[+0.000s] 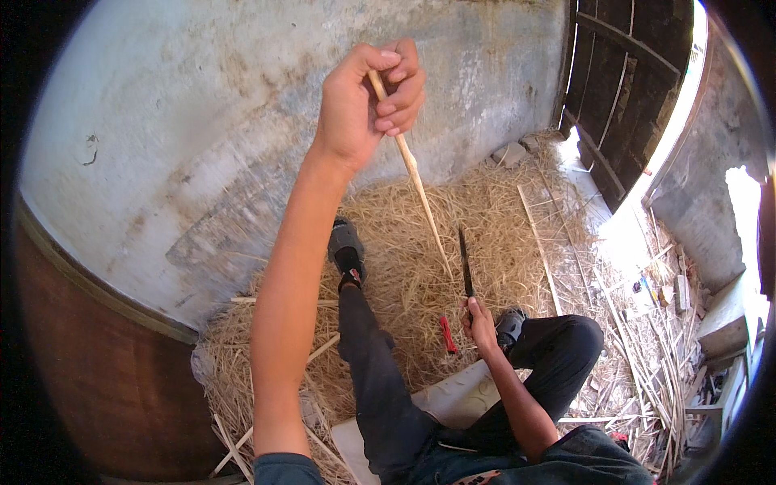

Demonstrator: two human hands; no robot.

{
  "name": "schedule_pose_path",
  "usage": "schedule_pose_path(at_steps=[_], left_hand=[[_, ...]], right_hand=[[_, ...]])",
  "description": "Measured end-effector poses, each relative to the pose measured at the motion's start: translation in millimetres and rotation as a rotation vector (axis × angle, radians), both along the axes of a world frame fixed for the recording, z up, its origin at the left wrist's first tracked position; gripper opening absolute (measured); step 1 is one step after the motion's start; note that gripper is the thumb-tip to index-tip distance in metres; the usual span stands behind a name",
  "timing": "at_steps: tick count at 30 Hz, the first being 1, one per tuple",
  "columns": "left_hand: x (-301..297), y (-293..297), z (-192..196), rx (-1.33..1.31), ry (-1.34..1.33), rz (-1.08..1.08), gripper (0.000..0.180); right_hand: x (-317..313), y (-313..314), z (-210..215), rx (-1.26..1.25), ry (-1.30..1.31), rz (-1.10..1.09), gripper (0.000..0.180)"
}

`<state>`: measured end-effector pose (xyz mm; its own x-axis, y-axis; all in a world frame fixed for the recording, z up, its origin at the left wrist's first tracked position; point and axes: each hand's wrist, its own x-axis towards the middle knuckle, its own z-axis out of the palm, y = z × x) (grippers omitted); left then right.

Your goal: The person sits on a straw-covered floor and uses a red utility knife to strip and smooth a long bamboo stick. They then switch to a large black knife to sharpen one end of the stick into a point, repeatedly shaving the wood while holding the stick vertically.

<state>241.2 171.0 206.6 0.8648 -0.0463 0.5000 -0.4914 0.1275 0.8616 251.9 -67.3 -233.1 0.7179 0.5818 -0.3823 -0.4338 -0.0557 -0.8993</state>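
Observation:
My left hand (368, 97) is raised in front of the wall with its fingers closed round the upper end of a pale wooden stick (417, 184). The stick slants down to the right, thinning toward its lower end, over the straw. Lower down, my right hand (481, 330) grips the handle of a dark-bladed knife (465, 259). Its blade points away from me, just right of the stick's lower end, with a small gap visible between them. Near my right hand lies a small narrow red object (448, 335) whose kind I cannot make out.
Dry straw-like shavings (388, 234) cover the floor around my legs. Long pale strips (638, 356) lie scattered at the right. A stained wall (218, 121) rises ahead, with a dark plank door (618, 89) at the far right. A brown panel (105, 347) stands at the left.

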Motion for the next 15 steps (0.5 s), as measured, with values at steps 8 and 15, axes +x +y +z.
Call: schedule_pose_path(at_steps=[8,15], left_hand=[[0.9,17.0,-0.6,0.055,0.048,-0.514,0.025],[-5.1,28.3,-2.1,0.055,0.073,-0.467,0.025]], right_hand=[[9.8,21.7,-16.7,0.078,0.073,0.085,0.040],[19.8,11.9,29.2,0.128,0.064,-0.090,0.042]])
